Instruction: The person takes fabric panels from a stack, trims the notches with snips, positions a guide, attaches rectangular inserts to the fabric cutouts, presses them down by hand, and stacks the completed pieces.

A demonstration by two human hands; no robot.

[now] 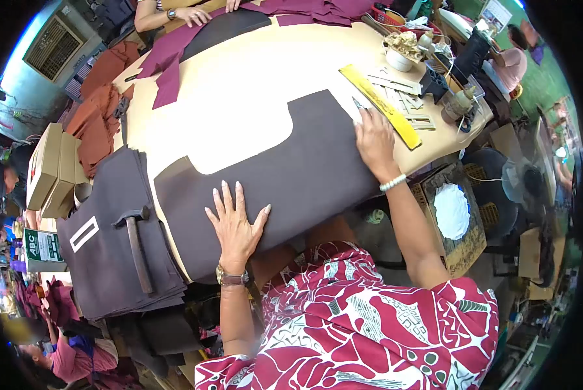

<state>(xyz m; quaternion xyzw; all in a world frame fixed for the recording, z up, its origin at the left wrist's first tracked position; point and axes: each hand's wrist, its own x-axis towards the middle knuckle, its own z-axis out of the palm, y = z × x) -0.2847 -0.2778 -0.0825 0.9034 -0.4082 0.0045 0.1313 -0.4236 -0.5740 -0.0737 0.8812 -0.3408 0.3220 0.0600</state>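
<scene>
A large dark brown sheet (pixel 304 156) with a curved cut-out lies across the cream table (pixel 252 71). My left hand (pixel 235 224) rests flat on its near left part, fingers spread, with a watch at the wrist. At the sheet's right edge my right hand (pixel 375 140) is closed round a small pointed tool (pixel 358 104), its tip pointing away from me. Just beyond that hand lies a yellow strip (pixel 380 106). To the left, a hammer (pixel 135 247) and a white rectangular frame (pixel 84 234) sit on a stack of dark sheets (pixel 109 273).
Across the table a co-worker's hands (pixel 194 15) touch maroon pieces (pixel 168 68). Pale strips (pixel 405 97), a white bowl (pixel 399 60) and bottles (pixel 459 105) stand at the right. Cardboard boxes (pixel 54 166) are at the left, a stool (pixel 470 250) at the lower right.
</scene>
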